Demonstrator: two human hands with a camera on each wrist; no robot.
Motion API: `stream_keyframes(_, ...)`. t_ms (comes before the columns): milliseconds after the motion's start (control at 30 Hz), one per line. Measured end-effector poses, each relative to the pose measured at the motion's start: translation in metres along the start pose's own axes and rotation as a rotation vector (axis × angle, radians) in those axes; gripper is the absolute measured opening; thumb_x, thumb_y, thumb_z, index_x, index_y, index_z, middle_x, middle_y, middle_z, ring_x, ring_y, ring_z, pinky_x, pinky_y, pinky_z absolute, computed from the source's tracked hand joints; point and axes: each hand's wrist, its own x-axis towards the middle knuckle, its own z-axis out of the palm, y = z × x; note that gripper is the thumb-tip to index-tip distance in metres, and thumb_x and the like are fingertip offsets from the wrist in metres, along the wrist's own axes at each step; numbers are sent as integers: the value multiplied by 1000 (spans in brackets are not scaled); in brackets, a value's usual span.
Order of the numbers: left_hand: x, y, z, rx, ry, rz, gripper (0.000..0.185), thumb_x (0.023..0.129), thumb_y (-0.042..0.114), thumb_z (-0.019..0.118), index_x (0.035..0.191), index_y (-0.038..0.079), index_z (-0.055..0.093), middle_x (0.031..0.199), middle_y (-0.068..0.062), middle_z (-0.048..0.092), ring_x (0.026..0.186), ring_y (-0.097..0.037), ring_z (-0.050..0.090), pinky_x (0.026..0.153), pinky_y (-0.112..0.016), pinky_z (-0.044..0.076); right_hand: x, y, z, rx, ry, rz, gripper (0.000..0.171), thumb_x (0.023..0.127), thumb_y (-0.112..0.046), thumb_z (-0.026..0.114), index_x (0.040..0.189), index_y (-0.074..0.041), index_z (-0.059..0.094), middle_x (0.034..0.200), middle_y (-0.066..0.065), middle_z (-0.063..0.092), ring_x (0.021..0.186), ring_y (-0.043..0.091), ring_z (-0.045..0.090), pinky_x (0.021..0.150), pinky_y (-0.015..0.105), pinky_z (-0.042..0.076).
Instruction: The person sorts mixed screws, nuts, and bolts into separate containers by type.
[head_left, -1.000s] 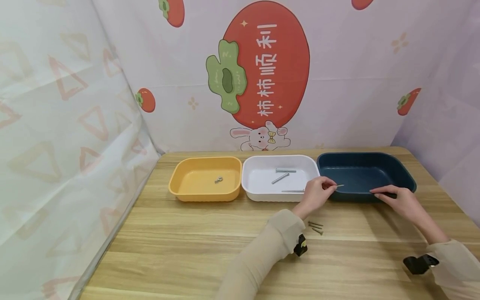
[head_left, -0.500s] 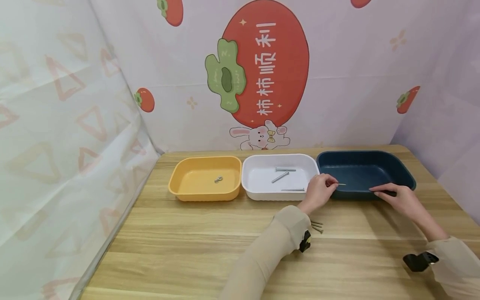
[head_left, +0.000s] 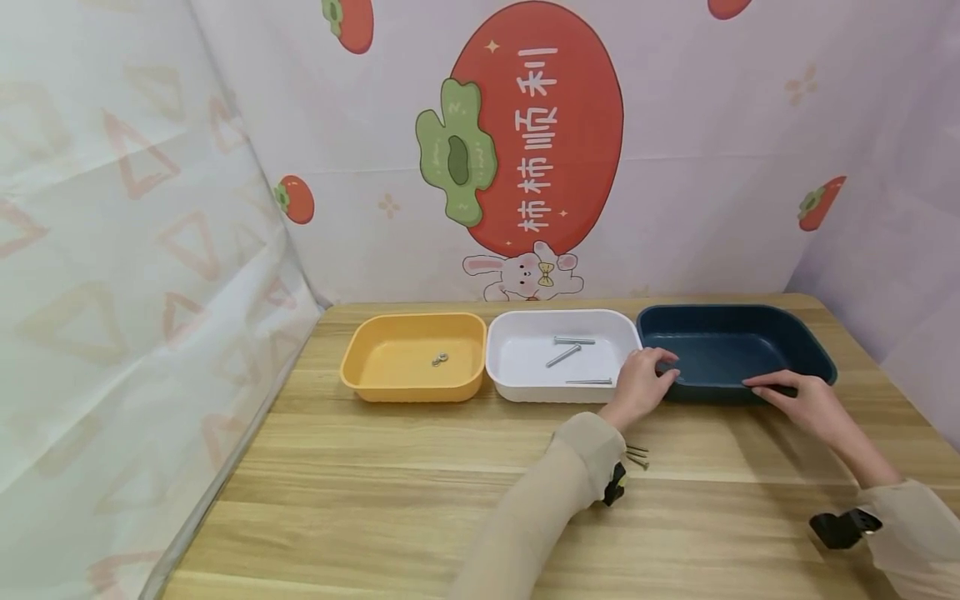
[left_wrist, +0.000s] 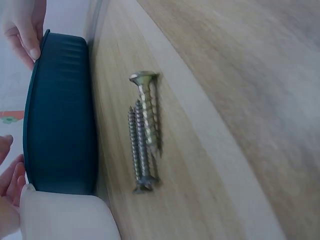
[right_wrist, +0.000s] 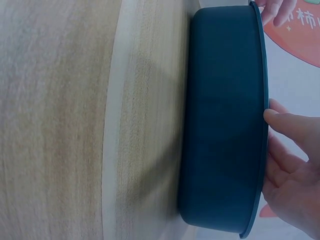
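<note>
A dark blue tray (head_left: 817, 354) stands at the right end of a row of trays. My left hand (head_left: 643, 382) is at the tray's near left corner, its fingertips (head_left: 670, 369) loosely curled at the rim; no nail shows between them. My right hand (head_left: 797, 396) holds the blue tray's (right_wrist: 225, 120) near rim, the thumb (right_wrist: 285, 122) on the edge and the fingers along it. Three screws (left_wrist: 145, 132) lie side by side on the wooden table, just in front of my left wrist (head_left: 637, 455).
A white tray (head_left: 517, 387) in the middle holds three long nails (head_left: 564, 355). A yellow tray (head_left: 408, 389) on the left holds a small metal ring (head_left: 439, 359). Patterned cloth walls close in the table's (head_left: 390, 500) back and left side.
My left hand carried a thin nail to the right over the blue tray's corner; now the nail is out of sight and the fingers sit at the rim. The right hand kept still.
</note>
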Motion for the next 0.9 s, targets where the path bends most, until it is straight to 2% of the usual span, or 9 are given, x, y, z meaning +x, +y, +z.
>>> stream_keyframes(267, -11, -6, -5, -108, -19, 79, 12, 85, 17, 59, 93, 13, 67, 88, 6, 63, 81, -1, 52, 69, -2, 32, -1, 2, 0, 4, 1, 4, 14, 81, -3, 61, 94, 2, 65, 89, -27, 49, 84, -26, 33, 62, 4, 33)
stream_keyframes(433, -18, -9, -12, -141, -61, 99, 12, 85, 17, 58, 94, 13, 66, 91, 6, 63, 80, 0, 51, 68, -1, 32, 0, 1, 0, 1, 3, -2, 14, 81, -3, 60, 94, 2, 65, 89, -24, 50, 84, -26, 33, 61, 4, 33)
stream_keyframes(567, -23, -12, -17, -177, -101, 111, 13, 85, 15, 59, 95, 12, 66, 90, 4, 62, 78, 1, 51, 67, -2, 35, 0, 1, 0, 4, 10, -6, 14, 81, -3, 60, 93, 3, 65, 89, -27, 49, 84, -26, 33, 61, 4, 33)
stream_keyframes(733, -28, -15, -24, -228, -118, 111, 13, 85, 12, 59, 94, 8, 66, 91, 2, 62, 80, 3, 53, 72, -6, 40, 0, 1, 1, 3, 22, -24, 14, 80, -2, 61, 92, 3, 65, 89, -32, 45, 83, -25, 34, 61, 5, 33)
stream_keyframes(900, -33, -18, -30, -241, -153, 138, 12, 83, 10, 60, 93, 6, 66, 89, 0, 63, 79, 3, 53, 73, -8, 42, 0, 1, 1, 0, 18, -17, 14, 81, -2, 61, 93, 3, 65, 89, -29, 48, 83, -26, 34, 61, 4, 33)
